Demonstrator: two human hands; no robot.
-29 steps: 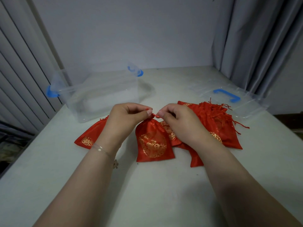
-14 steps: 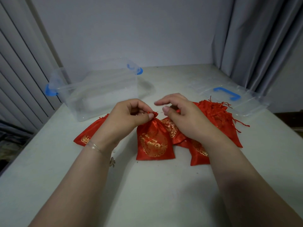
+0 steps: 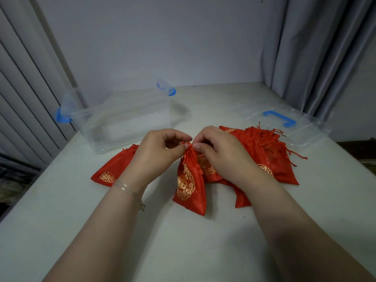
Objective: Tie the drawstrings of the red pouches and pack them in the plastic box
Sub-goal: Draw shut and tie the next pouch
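Note:
A red pouch with gold print (image 3: 189, 184) lies on the white table in front of me, its neck gathered tight. My left hand (image 3: 157, 153) and my right hand (image 3: 217, 152) both pinch the drawstring at that neck, fingertips almost touching. Another red pouch (image 3: 109, 171) lies flat to the left, partly under my left wrist. Several more pouches (image 3: 268, 153) are heaped to the right with loose strings spilling out. The clear plastic box (image 3: 126, 119) with blue latches stands open at the back left; I see nothing in it.
The box's clear lid (image 3: 284, 123) with a blue handle lies at the right, close to the grey curtain (image 3: 317, 53). The table (image 3: 183, 251) meets a wall at the back. Vertical blinds (image 3: 26, 94) run along the left edge.
My right hand came back to the pouch's neck and pinches the string again. The pouch's body has drawn narrower and tilted.

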